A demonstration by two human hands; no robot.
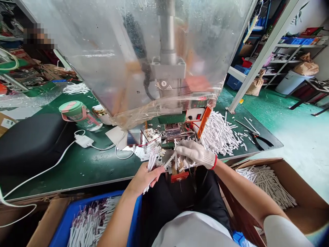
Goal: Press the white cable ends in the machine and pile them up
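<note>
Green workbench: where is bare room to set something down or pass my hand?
Bare green bench lies between the white charger and the front edge, right of the black pad. Crowded: the machine base, where white sticks pile beside the gloved right hand.

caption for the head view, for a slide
Left hand holding white sticks, gloved right hand at a small bench machine

The camera on your head looks forward and down from above your lap, so your dark trousers (177, 202) fill 6 o'clock. Your left hand (144, 178) and right hand (196, 154) sit close, just below centre. The clear plastic sheet (102, 68) looms close at 12 o'clock, the green workbench (69, 168) spreads toward 9 o'clock, and metal shelving (290, 45) stands well off at 2 o'clock.
</note>
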